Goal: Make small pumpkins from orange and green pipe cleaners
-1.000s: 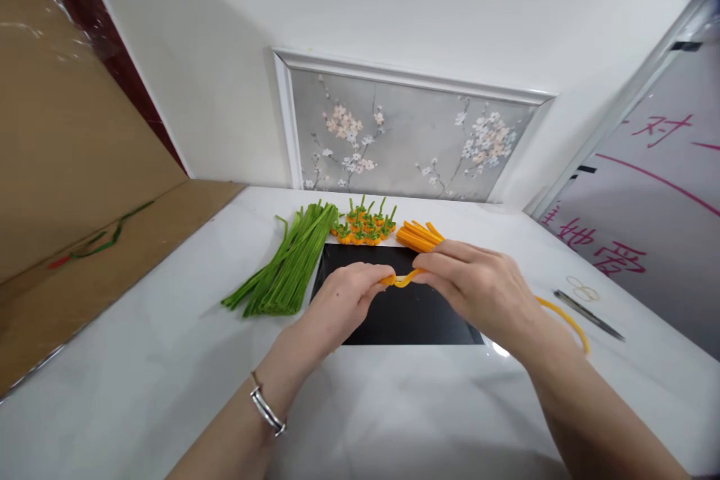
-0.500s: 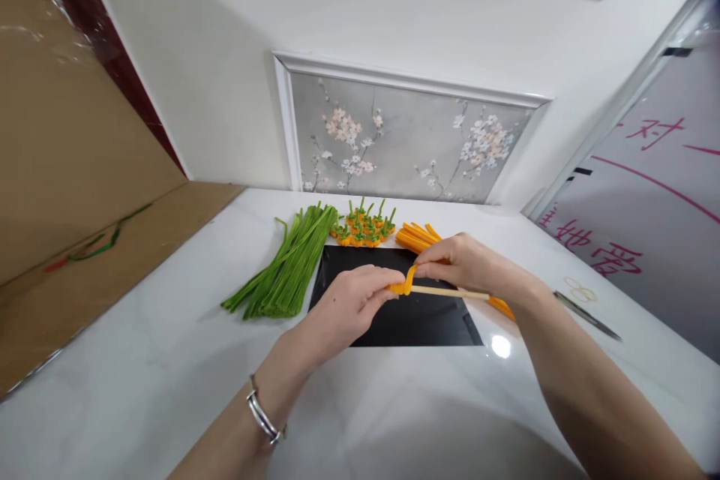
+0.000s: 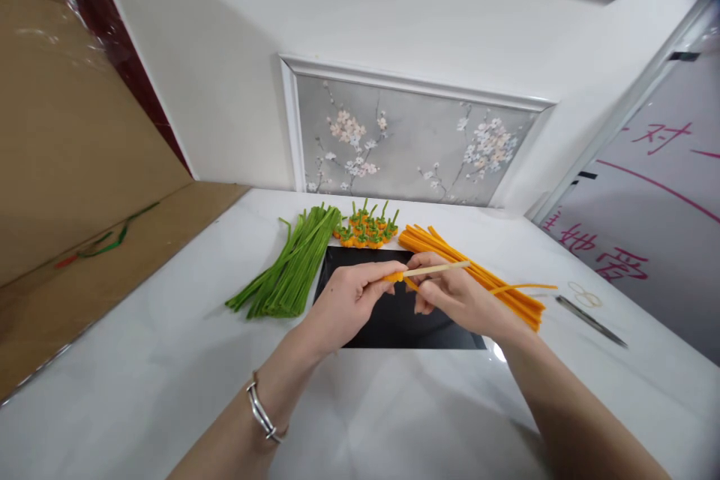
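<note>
Strand [image 3: 397, 277] bright orange, coiled round slim pale stick [image 3: 436, 269]; both hands [image 3: 349, 300] [image 3: 462, 301] pinching strand.

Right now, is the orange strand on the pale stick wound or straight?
Partly wound: orange coils wrap the pale stick at the left hand, while a loose length runs to the right hand.
</note>
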Demonstrator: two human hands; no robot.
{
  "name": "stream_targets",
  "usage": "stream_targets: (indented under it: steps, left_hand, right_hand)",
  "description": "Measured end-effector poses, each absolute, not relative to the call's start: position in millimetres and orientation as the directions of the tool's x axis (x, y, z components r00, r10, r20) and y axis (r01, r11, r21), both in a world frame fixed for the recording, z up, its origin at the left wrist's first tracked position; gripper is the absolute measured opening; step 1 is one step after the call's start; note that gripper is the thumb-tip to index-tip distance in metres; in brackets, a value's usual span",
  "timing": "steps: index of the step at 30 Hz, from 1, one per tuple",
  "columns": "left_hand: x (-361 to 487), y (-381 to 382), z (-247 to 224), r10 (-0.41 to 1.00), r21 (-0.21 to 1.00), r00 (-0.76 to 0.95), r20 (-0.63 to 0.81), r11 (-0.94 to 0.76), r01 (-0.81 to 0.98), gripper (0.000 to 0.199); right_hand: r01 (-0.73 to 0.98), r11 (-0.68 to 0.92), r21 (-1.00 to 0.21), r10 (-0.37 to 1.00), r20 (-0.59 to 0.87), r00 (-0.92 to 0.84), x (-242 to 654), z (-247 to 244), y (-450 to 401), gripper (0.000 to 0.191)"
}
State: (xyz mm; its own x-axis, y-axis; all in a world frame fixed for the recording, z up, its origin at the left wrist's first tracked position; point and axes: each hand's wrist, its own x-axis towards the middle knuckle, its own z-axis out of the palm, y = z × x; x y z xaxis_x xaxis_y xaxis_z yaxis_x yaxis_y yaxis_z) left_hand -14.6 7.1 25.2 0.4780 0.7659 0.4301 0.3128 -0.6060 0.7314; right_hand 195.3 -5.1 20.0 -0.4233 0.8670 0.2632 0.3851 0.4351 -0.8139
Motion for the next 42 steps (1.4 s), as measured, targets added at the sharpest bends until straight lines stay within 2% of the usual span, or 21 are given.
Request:
stream_targets:
  steps: [2,7,12,15,18,20,22,26,30,35,42]
  left_hand:
    - [-14.4,7.7,23.8,0.771,0.745,0.491,0.404,-0.589,0.312,0.029]
    - [-13.1,7.2,23.0,0.762,0.733,0.506,0.405,-0.601,0.318,0.027]
    - [-11.0,5.2,26.2,0.765,0.707,0.497,0.409,-0.61,0.359,0.019]
    - [-10.8,6.2,26.2,0.766,0.686,0.464,0.445,-0.624,0.374,0.019]
    - [-12.1,8.1,25.9,0.777,0.677,0.404,0.484,-0.624,0.39,0.02]
    - [-13.4,9.3,25.9,0.786,0.676,0.355,0.505,-0.617,0.403,0.021]
    - [-14.6,10.4,25.4,0.789,0.664,0.328,0.519,-0.614,0.427,0.02]
    - [-16.2,12.4,21.9,0.762,0.6,0.342,0.55,-0.645,0.473,0.021]
    - [-16.4,14.2,16.6,0.731,0.547,0.398,0.554,-0.68,0.488,0.023]
    - [-14.5,14.3,12.8,0.687,0.519,0.483,0.544,-0.727,0.45,0.022]
    - [-8.8,9.9,18.6,0.607,0.466,0.583,0.541,-0.793,0.393,0.018]
  right_hand:
    - [0.269,0.357,-0.895,0.904,0.258,-0.34,190.6,13.9,-4.3,0.028]
    - [0.235,0.314,-0.92,0.927,0.244,-0.286,183.6,5.2,-3.9,0.039]
    - [0.197,0.325,-0.925,0.919,0.26,-0.296,183.5,4.2,-4.1,0.037]
    - [0.236,0.341,-0.91,0.916,0.265,-0.3,183.4,5.7,-6.1,0.029]
    - [0.458,0.414,-0.787,0.905,0.3,-0.303,182.8,8.5,-10.2,0.017]
    - [0.636,0.479,-0.605,0.877,0.316,-0.361,182.3,10.8,-14.1,0.019]
    - [0.74,0.527,-0.418,0.849,0.306,-0.431,182.0,13.2,-18.8,0.026]
    - [0.783,0.589,-0.199,0.793,0.329,-0.512,184.3,18.7,-27.5,0.028]
    - [0.781,0.621,-0.059,0.691,0.511,-0.511,190.4,25.4,-30.3,0.028]
    - [0.786,0.618,0.0,0.576,0.681,-0.452,197.7,33.7,-23.6,0.025]
    - [0.793,0.596,-0.125,0.646,0.662,-0.381,202.9,41.8,-12.5,0.02]
